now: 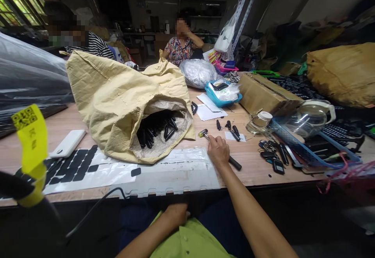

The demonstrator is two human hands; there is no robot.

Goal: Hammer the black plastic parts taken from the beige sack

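Note:
My right hand (218, 150) rests at the table's front half, its fingers wrapped round a small hammer (235, 163). The hammer's yellowish head points to the back left, and its black grip sticks out behind my hand. Down at my lap, below the table edge, my left hand (177, 213) is curled closed against the green shirt; what it holds, if anything, is hidden. Left of the hammer lies a beige cloth sack (117, 101), its mouth facing me. Inside it are many slim black pieces (149, 131). Several similar black pieces (234, 132) lie beyond my right hand.
A white plastic sheet (181, 172) and dark stickers (76, 164) cover the front left. At right are keys (269, 154), a blue basket (310, 148), a glass jug (310, 117) and a cardboard box (263, 94). Two people (183, 49) sit across the table.

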